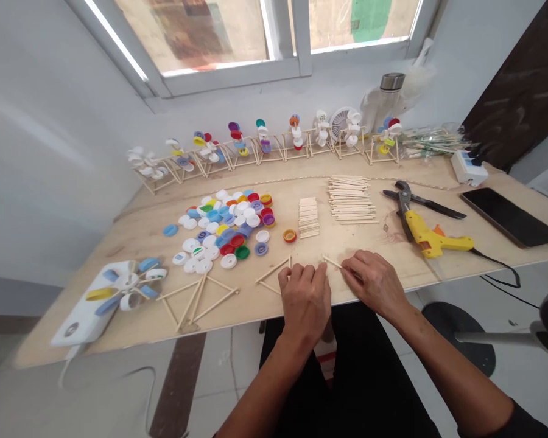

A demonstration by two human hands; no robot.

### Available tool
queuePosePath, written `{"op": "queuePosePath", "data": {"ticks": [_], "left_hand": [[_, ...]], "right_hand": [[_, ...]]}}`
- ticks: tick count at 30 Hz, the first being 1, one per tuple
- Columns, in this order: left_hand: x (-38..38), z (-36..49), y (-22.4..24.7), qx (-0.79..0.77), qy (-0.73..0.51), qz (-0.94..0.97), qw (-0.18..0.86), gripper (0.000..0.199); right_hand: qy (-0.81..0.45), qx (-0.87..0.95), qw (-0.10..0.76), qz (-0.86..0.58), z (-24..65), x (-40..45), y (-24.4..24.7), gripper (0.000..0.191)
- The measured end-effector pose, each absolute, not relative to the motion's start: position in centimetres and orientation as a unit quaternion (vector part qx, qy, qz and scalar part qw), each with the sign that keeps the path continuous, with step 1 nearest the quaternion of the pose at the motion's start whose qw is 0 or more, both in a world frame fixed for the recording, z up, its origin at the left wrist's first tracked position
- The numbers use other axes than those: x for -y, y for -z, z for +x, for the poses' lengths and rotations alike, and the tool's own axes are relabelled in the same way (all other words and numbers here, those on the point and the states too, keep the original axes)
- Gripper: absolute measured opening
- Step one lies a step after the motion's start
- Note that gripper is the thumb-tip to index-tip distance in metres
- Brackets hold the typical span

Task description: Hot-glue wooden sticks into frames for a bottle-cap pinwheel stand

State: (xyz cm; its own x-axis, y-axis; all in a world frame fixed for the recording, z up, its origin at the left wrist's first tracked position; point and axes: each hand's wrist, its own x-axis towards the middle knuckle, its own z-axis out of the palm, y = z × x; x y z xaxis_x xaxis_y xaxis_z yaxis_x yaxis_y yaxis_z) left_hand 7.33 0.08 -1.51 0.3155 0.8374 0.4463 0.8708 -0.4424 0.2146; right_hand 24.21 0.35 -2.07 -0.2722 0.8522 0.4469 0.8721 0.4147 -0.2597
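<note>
A thin wooden stick (332, 262) lies between my two hands, low over the table's front edge. My right hand (375, 281) pinches its right end between thumb and fingers. The fingertips of my left hand (305, 298) are closed at its left end; the thumb is hidden under the hand. Beside and partly under my left hand is a triangle of joined sticks (272, 266). Further left rest more joined stick triangles (215, 299), some overlapping. Beyond my hands are a stack of short sticks (309, 218) and a stack of longer ones (352, 199).
A pile of bottle caps (228, 228) spreads over the left middle. At right are a yellow glue gun (433, 238), black-handled cutters (432, 205) and a phone (511, 214). A cap wheel (128, 283) sits on a white power strip (91, 316). Stick stands with cap wheels (265, 143) line the back.
</note>
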Motion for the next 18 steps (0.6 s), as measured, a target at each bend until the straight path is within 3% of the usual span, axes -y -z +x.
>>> {"op": "queuePosePath", "data": {"ticks": [18], "left_hand": [[-0.41, 7.62, 2.33, 0.523, 0.25, -0.811, 0.08, 0.024]], "right_hand": [[0.011, 0.804, 0.262, -0.533, 24.2, -0.19, 1.83, 0.015]]}}
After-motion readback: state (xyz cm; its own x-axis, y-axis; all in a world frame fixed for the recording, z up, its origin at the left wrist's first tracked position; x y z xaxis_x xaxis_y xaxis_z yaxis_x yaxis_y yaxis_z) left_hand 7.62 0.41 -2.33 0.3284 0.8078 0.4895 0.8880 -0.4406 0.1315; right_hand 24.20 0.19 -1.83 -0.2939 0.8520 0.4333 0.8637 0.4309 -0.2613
